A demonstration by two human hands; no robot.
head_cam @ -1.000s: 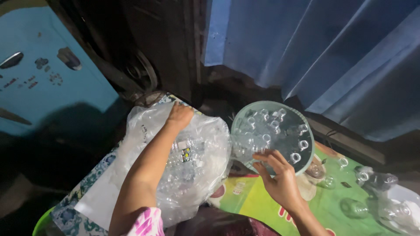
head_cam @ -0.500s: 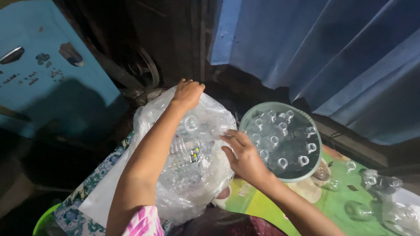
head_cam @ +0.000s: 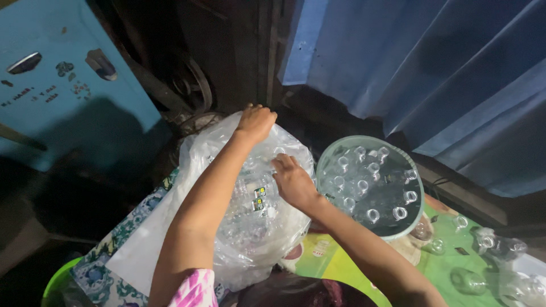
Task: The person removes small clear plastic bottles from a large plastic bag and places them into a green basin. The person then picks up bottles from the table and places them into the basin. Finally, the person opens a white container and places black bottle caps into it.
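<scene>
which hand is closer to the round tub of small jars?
Right. The right hand lies on the clear plastic bag just left of the round tub; the left hand grips the bag's top edge, farther left.

Green basin (head_cam: 54, 284) and loose bottles (head_cam: 520, 287) cut off by edges.

Pretty dim in here overall, most of the light falls from above onto the middle. The big clear crinkled plastic bag (head_cam: 244, 222) catches it and throws whitish glare, and the small glass jars in the round pale-green tub (head_cam: 371, 187) sparkle with tiny highlights. The corner behind goes nearly black, and a heavy shadow sits on the teal painted panel (head_cam: 68, 85). Edges look soft, grainy and a bit stretched.
</scene>
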